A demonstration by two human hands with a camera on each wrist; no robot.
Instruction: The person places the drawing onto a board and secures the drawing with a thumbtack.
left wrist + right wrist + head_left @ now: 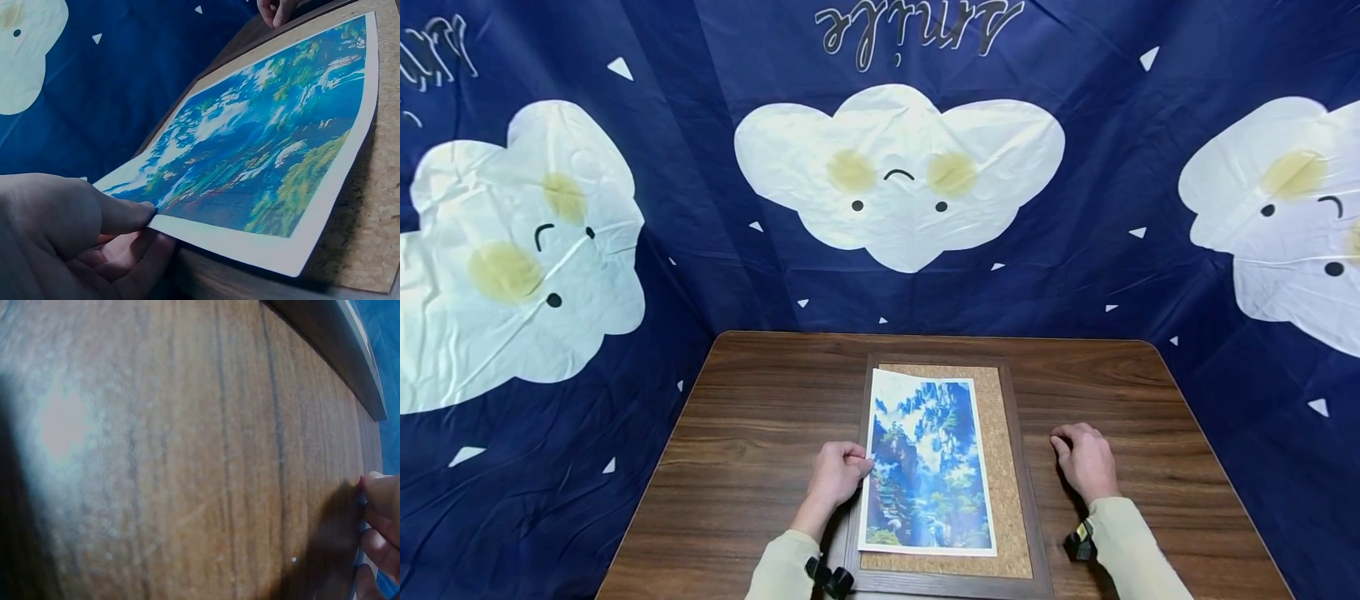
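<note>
A blue landscape print [928, 467] with a white border lies over a cork board [1009, 492] in a brown frame. My left hand [838, 473] pinches the print's left edge between thumb and fingers. In the left wrist view the sheet [269, 137] bows, its near corner lifted off the cork. Right of the board, my right hand [1084, 461] is low over the table, fingers curled. At its thumb tip in the right wrist view shows a small red thing [362, 482], mostly hidden, its kind unclear.
The framed board stands on a brown wood-grain table [745, 433], its raised frame edge [337, 347] between the hands. A dark blue curtain [895, 300] with white clouds closes off the back and both sides. Each wrist wears a small black camera [829, 577].
</note>
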